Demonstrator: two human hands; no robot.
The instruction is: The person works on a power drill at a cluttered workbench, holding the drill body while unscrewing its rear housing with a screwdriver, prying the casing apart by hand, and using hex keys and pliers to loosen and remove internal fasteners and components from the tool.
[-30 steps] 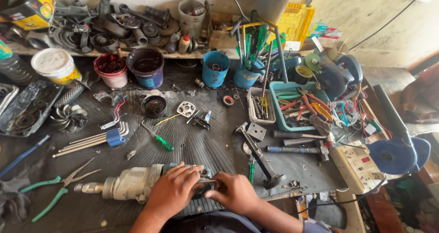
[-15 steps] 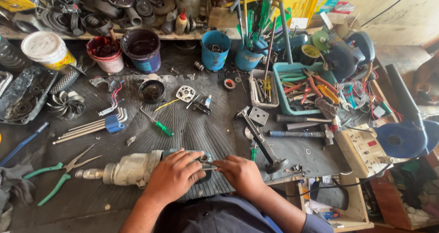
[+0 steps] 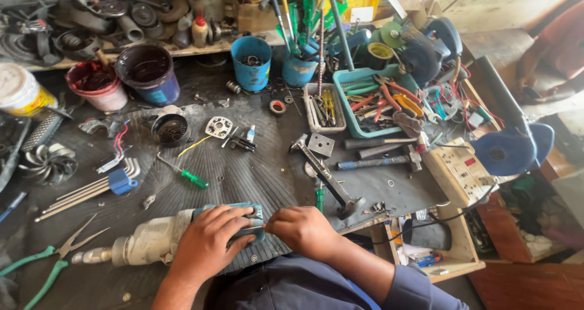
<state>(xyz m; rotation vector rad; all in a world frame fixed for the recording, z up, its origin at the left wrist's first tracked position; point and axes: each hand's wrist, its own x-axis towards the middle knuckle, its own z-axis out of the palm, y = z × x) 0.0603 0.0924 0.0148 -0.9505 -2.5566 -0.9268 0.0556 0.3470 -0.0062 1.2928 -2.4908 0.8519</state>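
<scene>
my left hand (image 3: pixel 207 244) lies closed over the rear of the grey metal power drill with a teal housing (image 3: pixel 155 240), which rests on its side at the near edge of the black ribbed rubber mat (image 3: pixel 243 170), chuck pointing left. my right hand (image 3: pixel 302 230) sits just right of it, fingers pinched together at the teal end; i cannot tell what they pinch. near left lie green-handled long-nose pliers (image 3: pixel 42 264). farther left, a set of steel hex keys in a blue holder (image 3: pixel 100 187). mid-mat, a green-handled screwdriver (image 3: pixel 185 174) and, to the right, a black steel hammer (image 3: pixel 328 177). far back stand a blue plastic cup (image 3: pixel 250 62) and a dark purple bucket (image 3: pixel 149 74).
</scene>
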